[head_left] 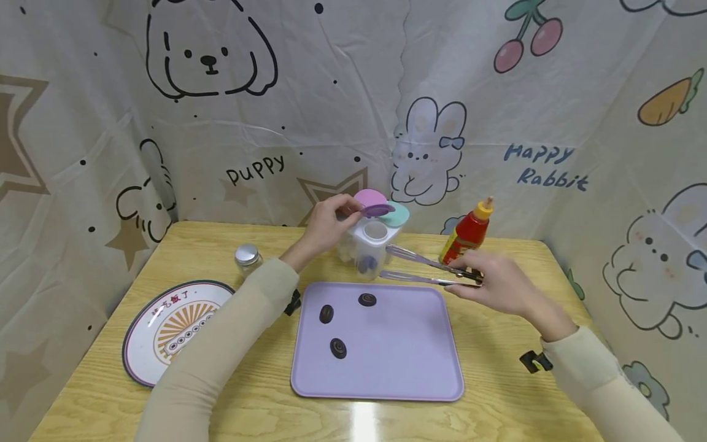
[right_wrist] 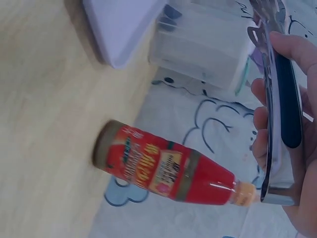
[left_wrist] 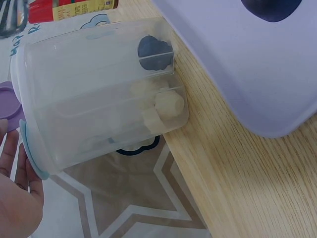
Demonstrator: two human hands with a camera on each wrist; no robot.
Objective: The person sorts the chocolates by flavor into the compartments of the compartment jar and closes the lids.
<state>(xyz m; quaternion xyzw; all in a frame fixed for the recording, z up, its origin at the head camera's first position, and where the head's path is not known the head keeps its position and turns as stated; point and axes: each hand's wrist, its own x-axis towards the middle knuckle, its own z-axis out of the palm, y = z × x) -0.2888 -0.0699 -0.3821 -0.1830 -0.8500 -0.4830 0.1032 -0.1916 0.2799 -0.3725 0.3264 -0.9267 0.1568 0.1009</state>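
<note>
My left hand (head_left: 328,224) pinches the round purple lid (head_left: 378,210) of a see-through storage container (left_wrist: 84,94), with the opening (head_left: 375,230) below it uncovered. Pink (head_left: 369,197) and mint lids (head_left: 395,215) sit beside it. Inside the container, a dark blue lump (left_wrist: 155,52) and several pale chunks (left_wrist: 169,103) lie at the bottom in separate compartments. My right hand (head_left: 494,282) grips metal tongs (head_left: 411,253) by their dark handles. The tongs' arms are spread, with their tips close to the container's right side and nothing between them.
A lilac tray (head_left: 397,350) in front holds three dark brown oval pieces (head_left: 339,348). Behind the right hand stands a red sauce bottle (head_left: 469,233) with a yellow cap. To the left are a silver-capped jar (head_left: 247,255) and a printed plate (head_left: 145,325), partly behind the left sleeve.
</note>
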